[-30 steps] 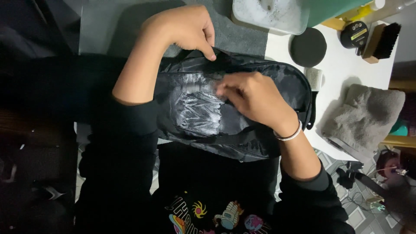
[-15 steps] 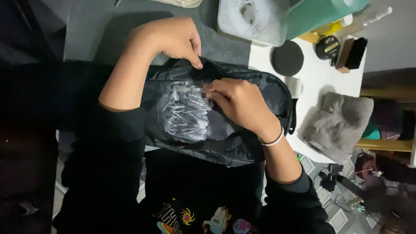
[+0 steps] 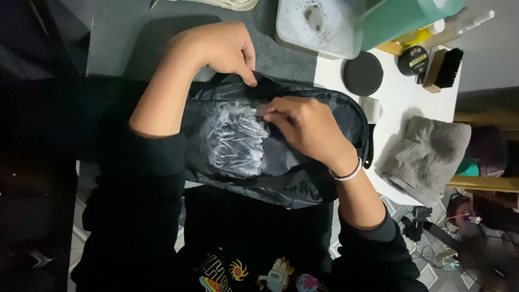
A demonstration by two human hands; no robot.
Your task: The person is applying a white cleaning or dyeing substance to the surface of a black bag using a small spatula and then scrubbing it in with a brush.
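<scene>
Both hands are working on a black bag (image 3: 303, 162) lying across the person's lap and the near edge of the counter (image 3: 403, 100). Left hand (image 3: 219, 48) is pinching the bag's upper rim, fingers clenched on the fabric. Right hand (image 3: 305, 127) is pressing down on the bag's front, fingertips curled near a patch of white soapy foam (image 3: 235, 143); cannot tell if it is grasping a small tool or just rubbing.

Risks, as judged from here: the bag is hanging half off the counter, so it could be sliding down if the left hand's pinch loosens. Foam is sitting close to the open rim, so suds could be running inside. A tub of sudsy water (image 3: 319, 24) is standing just beyond the bag, near the left hand; a hard tug could be knocking it. A brush (image 3: 443, 67), a round black lid (image 3: 363, 73) and a grey towel (image 3: 427, 157) are lying well clear to the right.
</scene>
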